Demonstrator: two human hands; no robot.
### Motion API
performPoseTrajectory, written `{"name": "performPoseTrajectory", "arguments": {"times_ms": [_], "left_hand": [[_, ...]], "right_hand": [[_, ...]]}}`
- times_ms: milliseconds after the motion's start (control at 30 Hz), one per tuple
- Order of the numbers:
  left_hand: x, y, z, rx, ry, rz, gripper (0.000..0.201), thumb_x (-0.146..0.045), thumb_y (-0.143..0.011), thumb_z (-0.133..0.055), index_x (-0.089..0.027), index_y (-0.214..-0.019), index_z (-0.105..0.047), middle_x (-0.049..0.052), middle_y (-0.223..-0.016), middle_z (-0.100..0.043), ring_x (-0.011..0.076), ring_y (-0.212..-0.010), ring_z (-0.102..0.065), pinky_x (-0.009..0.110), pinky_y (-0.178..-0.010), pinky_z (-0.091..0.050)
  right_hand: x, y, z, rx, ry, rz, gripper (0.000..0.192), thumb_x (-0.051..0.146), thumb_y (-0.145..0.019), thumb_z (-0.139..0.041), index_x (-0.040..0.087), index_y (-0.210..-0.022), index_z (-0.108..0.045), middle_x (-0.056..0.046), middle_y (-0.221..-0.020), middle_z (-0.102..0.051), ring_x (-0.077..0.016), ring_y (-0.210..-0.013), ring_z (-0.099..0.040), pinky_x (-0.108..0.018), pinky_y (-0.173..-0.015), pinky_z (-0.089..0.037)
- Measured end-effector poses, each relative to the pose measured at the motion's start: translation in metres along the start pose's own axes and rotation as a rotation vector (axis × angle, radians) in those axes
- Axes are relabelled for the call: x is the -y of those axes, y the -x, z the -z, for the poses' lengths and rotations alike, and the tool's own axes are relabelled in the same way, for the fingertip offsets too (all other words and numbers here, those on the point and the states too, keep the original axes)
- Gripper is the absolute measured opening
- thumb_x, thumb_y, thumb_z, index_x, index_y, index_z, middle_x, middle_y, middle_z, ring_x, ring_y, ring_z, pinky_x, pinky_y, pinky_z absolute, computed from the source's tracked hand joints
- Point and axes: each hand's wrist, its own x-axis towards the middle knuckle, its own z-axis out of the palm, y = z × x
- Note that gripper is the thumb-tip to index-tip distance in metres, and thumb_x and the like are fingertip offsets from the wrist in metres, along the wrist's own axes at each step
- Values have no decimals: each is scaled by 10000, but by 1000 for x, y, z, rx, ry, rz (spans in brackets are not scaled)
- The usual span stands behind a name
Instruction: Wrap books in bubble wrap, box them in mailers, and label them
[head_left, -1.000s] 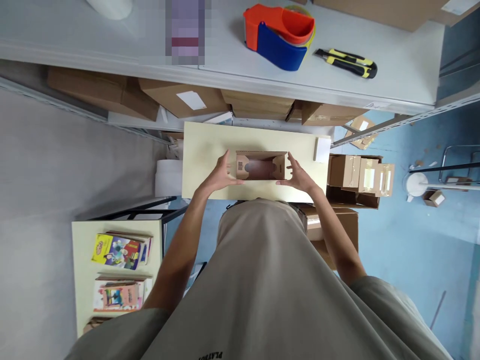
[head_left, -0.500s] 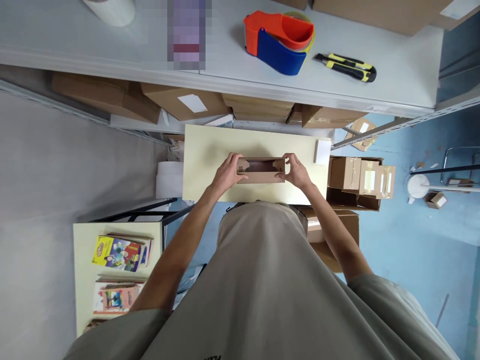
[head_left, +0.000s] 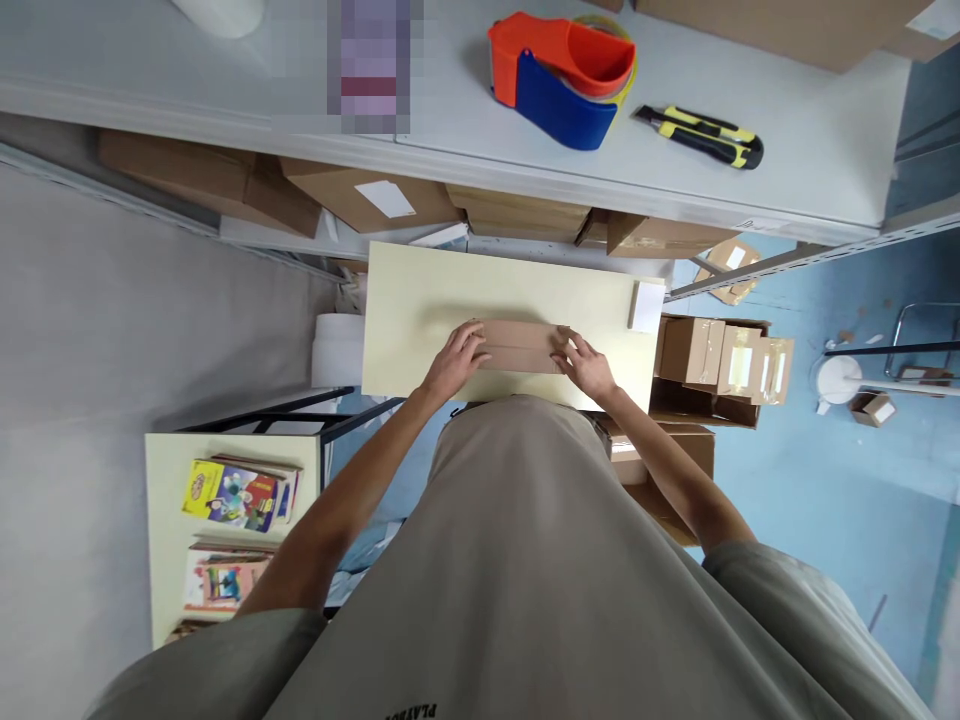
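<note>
A small brown cardboard box (head_left: 523,346) is held over the pale yellow table (head_left: 420,290), close to my body. A brown panel covers its top, and its inside is hidden. My left hand (head_left: 454,358) grips the box's left end, fingers on the upper side and thumb at the near edge. At the opposite end my right hand (head_left: 584,364) holds it in the same way, with the fingers bent over the corner. A white flat block (head_left: 646,306) lies at the table's right edge, apart from both hands.
Beyond the table, a grey shelf (head_left: 450,150) carries an orange and blue tape dispenser (head_left: 562,80) and a yellow-black utility knife (head_left: 701,135). Cardboard boxes (head_left: 724,355) stand at the right. Several books (head_left: 232,495) lie on a side table at the lower left.
The box's open top has become covered by a cardboard panel. Both hands remain at its ends, their fingers now bent over the top. The view has shifted slightly.
</note>
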Motion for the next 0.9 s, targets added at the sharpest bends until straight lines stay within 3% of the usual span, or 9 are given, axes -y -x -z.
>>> {"name": "performPoseTrajectory", "arguments": {"times_ms": [133, 267, 433, 667, 900], "left_hand": [[-9, -2, -1, 8, -54, 10, 315, -263, -1127, -603, -233, -1409, -739, 190, -1682, -620, 355, -1715, -448, 602, -1424, -388], [-16, -14, 0, 120, -79, -116, 556, -72, -1052, -538, -293, -1517, -748, 150, -1702, -640, 322, -1713, -462, 597, -1404, -398], [-11, -23, -9, 215, -113, -229, 675, -11, -1022, -464, -262, -1597, -711, 141, -1695, -659, 276, -1673, -522, 513, -1373, -464], [7, -29, -12, 204, -252, -384, 598, -38, -1065, -455, -148, -1600, -699, 192, -1688, -660, 303, -1650, -550, 506, -1320, -526], [3, -29, 1, 266, -319, -398, 628, -5, -1052, -480, -162, -1623, -687, 190, -1703, -647, 307, -1626, -575, 490, -1298, -530]], "right_hand": [[-2, -3, -3, -61, -11, 44, 512, 377, -1234, -371, 204, -1632, -642, -140, -1849, -491, -316, -1686, -483, -521, -1312, -516], [-4, -13, 0, -56, -13, 170, 537, 310, -1227, -358, 186, -1684, -613, -140, -1806, -552, -309, -1731, -414, -544, -1397, -398], [6, -26, 1, 67, 29, 257, 535, 226, -1207, -386, 186, -1681, -631, -155, -1769, -591, -320, -1626, -541, -539, -1348, -480], [4, -34, -9, -103, 159, 409, 523, 261, -1240, -356, 51, -1603, -668, -252, -1615, -697, -352, -1548, -610, -518, -1203, -620], [-6, -31, -8, -42, 246, 407, 505, 141, -1196, -404, 106, -1618, -678, -224, -1631, -686, -338, -1505, -647, -452, -1052, -700]]}}
